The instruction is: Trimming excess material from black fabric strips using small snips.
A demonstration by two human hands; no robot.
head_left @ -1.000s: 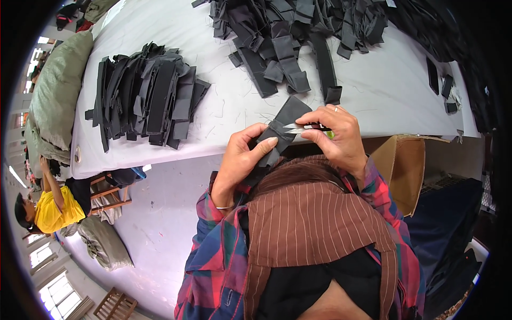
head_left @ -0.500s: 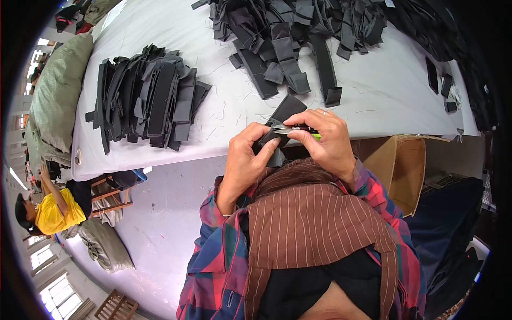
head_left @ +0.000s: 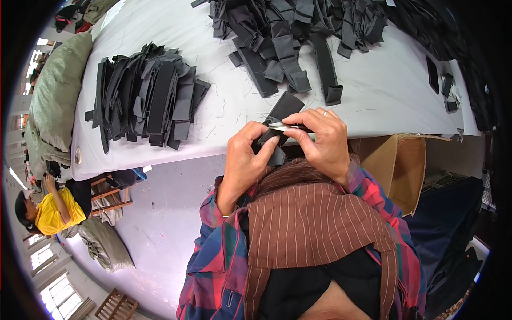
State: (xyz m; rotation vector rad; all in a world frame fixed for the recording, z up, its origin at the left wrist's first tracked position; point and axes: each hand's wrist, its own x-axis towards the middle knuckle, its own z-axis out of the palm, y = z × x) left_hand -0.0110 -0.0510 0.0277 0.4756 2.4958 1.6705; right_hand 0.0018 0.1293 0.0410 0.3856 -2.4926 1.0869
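At the table's near edge, my left hand (head_left: 247, 149) pinches a dark grey fabric strip (head_left: 285, 106) between thumb and fingers. The strip's far end rests over the white table, and its lower end hangs below my thumb. My right hand (head_left: 324, 137) is closed around small thread snips (head_left: 280, 127), mostly hidden in my fingers. Their metal blades point left and touch or nearly touch the strip beside my left fingertips. Whether the blades are spread or together, I cannot tell.
On the white table (head_left: 224, 114) lie a neat stack of dark strips (head_left: 152, 98) at left and a loose heap (head_left: 282, 40) at the back. A phone (head_left: 432, 74) lies at right. Below stands a cardboard box (head_left: 408, 170). A person in yellow (head_left: 56, 213) is at far left.
My right hand and the snips have shifted very slightly left toward the strip. The left hand keeps its pinch on the strip, almost unmoved.
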